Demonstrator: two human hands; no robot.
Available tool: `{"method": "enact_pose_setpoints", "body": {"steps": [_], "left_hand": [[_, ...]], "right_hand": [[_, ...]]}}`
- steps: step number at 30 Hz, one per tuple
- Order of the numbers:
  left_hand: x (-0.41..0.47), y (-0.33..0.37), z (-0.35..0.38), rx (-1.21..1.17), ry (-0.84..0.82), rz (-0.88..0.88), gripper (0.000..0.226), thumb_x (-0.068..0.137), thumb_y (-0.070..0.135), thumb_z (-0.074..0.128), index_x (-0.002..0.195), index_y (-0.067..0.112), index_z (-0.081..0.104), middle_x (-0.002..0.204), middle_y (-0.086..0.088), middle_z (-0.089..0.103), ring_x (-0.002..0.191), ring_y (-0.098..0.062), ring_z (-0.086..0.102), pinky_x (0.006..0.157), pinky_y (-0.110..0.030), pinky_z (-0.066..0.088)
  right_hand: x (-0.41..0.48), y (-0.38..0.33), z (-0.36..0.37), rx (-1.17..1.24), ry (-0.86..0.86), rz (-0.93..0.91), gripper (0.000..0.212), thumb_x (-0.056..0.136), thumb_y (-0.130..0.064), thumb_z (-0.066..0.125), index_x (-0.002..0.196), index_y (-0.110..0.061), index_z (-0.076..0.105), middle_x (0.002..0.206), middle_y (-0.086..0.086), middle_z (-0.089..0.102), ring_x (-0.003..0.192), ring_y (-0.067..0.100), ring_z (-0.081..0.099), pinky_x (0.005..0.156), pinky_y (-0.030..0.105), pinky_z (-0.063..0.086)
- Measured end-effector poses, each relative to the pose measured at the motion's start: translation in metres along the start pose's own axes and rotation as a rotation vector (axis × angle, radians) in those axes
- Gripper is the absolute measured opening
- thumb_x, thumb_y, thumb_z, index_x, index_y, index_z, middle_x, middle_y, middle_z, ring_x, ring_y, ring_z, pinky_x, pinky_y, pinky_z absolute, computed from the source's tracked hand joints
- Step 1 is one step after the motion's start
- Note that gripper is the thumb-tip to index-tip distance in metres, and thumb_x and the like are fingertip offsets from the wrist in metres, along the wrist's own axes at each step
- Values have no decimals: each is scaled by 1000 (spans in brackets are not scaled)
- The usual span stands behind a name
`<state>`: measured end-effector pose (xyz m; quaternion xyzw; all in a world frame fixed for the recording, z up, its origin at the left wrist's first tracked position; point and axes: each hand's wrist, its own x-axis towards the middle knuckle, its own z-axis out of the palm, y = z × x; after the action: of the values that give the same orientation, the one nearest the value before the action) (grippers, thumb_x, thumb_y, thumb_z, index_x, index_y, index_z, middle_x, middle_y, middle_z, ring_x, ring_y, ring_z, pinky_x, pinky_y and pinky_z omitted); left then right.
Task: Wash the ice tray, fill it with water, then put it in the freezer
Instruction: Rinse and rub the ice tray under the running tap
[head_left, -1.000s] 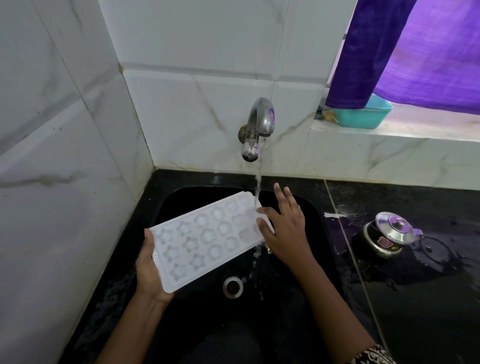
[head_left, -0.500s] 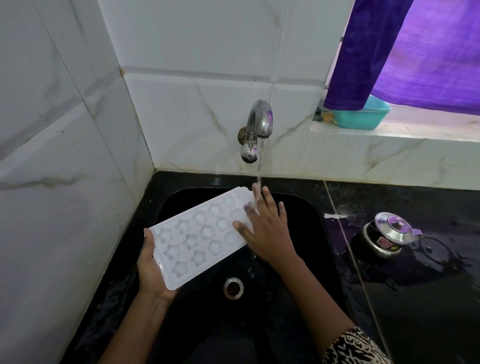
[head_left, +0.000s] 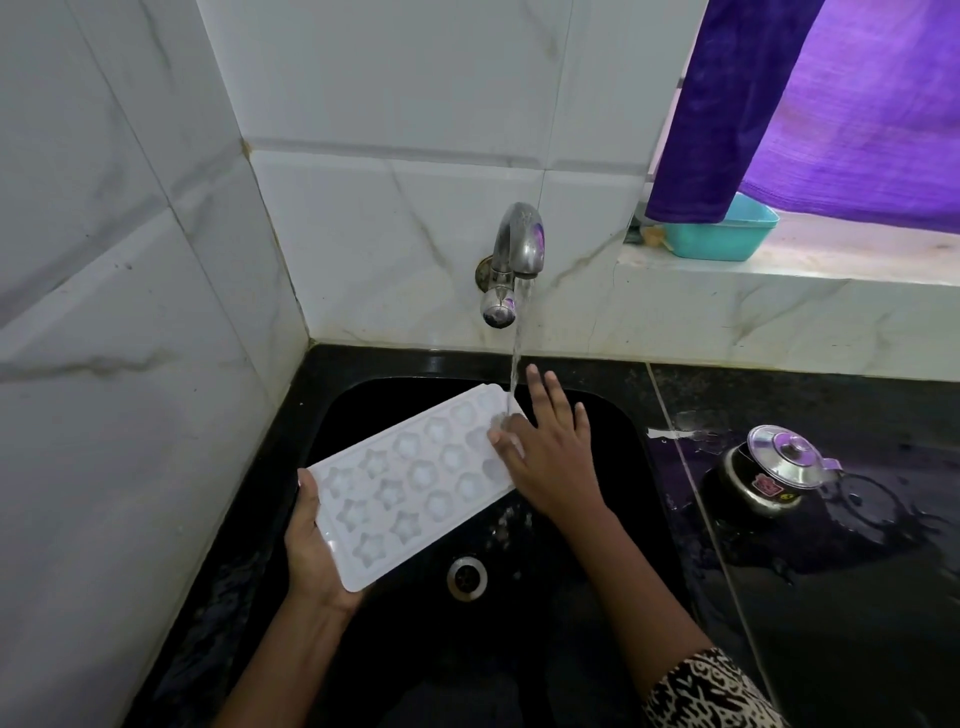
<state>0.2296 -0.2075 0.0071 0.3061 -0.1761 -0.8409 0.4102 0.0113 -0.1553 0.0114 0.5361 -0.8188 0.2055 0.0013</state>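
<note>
A white ice tray (head_left: 410, 483) with star- and round-shaped moulds is held tilted over the black sink (head_left: 613, 415). My left hand (head_left: 311, 540) grips its near left end from underneath. My right hand (head_left: 550, 457) lies flat with spread fingers on the tray's far right end. Water runs from the metal tap (head_left: 514, 260) and strikes the tray's far corner right beside my right fingers.
The sink drain (head_left: 466, 577) lies below the tray. A black pot with a steel lid (head_left: 774, 467) stands on the wet black counter to the right. A teal tub (head_left: 722, 234) sits on the window ledge under a purple curtain (head_left: 831, 104). White tiled walls close off the left and back.
My right hand slid from the tray's right edge onto its top surface and stays there under the stream. The tray moved slightly toward the tap; my left hand keeps its grip.
</note>
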Motion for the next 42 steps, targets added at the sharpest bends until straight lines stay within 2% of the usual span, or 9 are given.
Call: {"method": "enact_pose_setpoints", "body": {"steps": [3, 8, 12, 16, 21, 30, 34, 39, 42], "left_hand": [[1, 1, 1, -15, 1, 16, 66, 92, 66, 33, 103, 17, 77, 121, -16, 66, 102, -33, 68, 73, -46, 58], [1, 1, 0, -10, 0, -3, 65, 90, 66, 36, 105, 16, 76, 123, -16, 65, 104, -34, 67, 73, -46, 58], [2, 3, 2, -23, 2, 21, 67, 93, 66, 32, 100, 17, 77, 117, -15, 68, 99, -33, 69, 70, -45, 58], [0, 5, 3, -23, 5, 35, 68, 95, 64, 30, 99, 16, 78, 115, -15, 69, 97, -32, 69, 68, -44, 59], [-1, 5, 5, -4, 4, 64, 67, 94, 63, 29, 95, 18, 79, 110, -13, 71, 94, -30, 71, 65, -41, 59], [2, 4, -1, -22, -13, 57, 66, 90, 66, 33, 99, 18, 78, 116, -14, 69, 99, -32, 69, 70, -44, 59], [2, 1, -6, -22, -12, 19, 67, 90, 66, 33, 103, 17, 76, 120, -15, 66, 101, -33, 68, 71, -46, 58], [4, 2, -4, -66, -22, 28, 67, 92, 65, 33, 102, 16, 77, 119, -15, 67, 101, -33, 68, 71, -46, 58], [4, 0, -6, -43, -31, 11, 66, 89, 66, 35, 107, 16, 75, 124, -16, 64, 105, -34, 66, 74, -47, 57]], "right_hand": [[-2, -7, 4, -22, -69, -41, 75, 81, -68, 9, 130, -30, 51, 160, -2, -1, 142, 9, -17, 115, 48, -1], [1, 3, 0, -48, -12, -22, 67, 85, -64, 11, 114, -29, 60, 160, -1, 0, 146, 16, -9, 115, 52, 3], [1, -9, 1, -43, -89, -60, 78, 81, -67, 5, 132, -30, 49, 160, -3, -4, 144, 11, -16, 115, 48, -1], [6, 2, -4, -44, -56, -39, 71, 83, -65, 6, 114, -32, 60, 160, -2, -2, 145, 14, -13, 115, 49, -1], [3, -10, 0, -39, -107, -84, 79, 80, -67, 6, 133, -27, 48, 160, -1, -1, 145, 14, -13, 115, 48, -1], [3, -11, -1, -42, -121, -84, 76, 80, -66, 5, 132, -30, 47, 160, -1, -5, 145, 14, -13, 115, 49, -1], [8, -2, -4, -33, -48, -17, 68, 84, -63, 7, 112, -32, 61, 160, -2, 0, 146, 15, -9, 116, 50, 2], [3, -10, 0, -29, -126, -67, 80, 79, -67, 2, 133, -30, 47, 160, -2, -5, 145, 13, -14, 115, 46, -2], [8, 1, -5, 22, -87, -3, 65, 87, -63, 12, 111, -30, 62, 160, -2, 0, 146, 15, -11, 115, 46, -2]]}}
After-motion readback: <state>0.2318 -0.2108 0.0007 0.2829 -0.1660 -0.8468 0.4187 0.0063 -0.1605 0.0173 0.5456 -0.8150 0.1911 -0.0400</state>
